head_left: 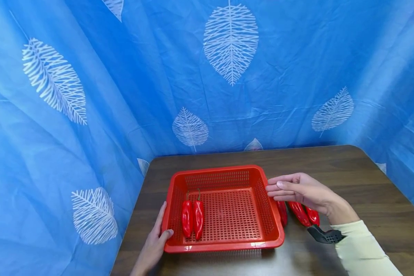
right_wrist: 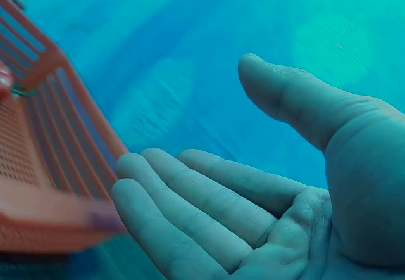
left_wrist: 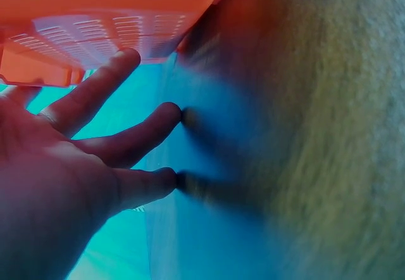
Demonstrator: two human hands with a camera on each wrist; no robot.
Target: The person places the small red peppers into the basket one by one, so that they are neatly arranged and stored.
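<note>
A red plastic basket [head_left: 224, 245] with slatted walls stands over the wooden table. Inside it, along the left side, two glossy red chili peppers [head_left: 198, 218] with green stems lie side by side. My left hand [head_left: 155, 242] holds the basket's near left corner, thumb over the rim and fingers along the outside. Seen in the left wrist view, the index finger touches the slotted wall [left_wrist: 107, 36], while two other fingertips are low at the tabletop. My right hand [head_left: 301, 191] is beside the right rim, its straight fingers [right_wrist: 209, 197] at the basket's edge and its palm holding nothing.
To the right of the basket, more red chili peppers [head_left: 298, 212] lie on the table [head_left: 358, 180], partly hidden by the right hand and the rim. A black strap [head_left: 326, 234] is at the right wrist. A blue curtain [head_left: 286, 76] with white leaves hangs behind and at the sides.
</note>
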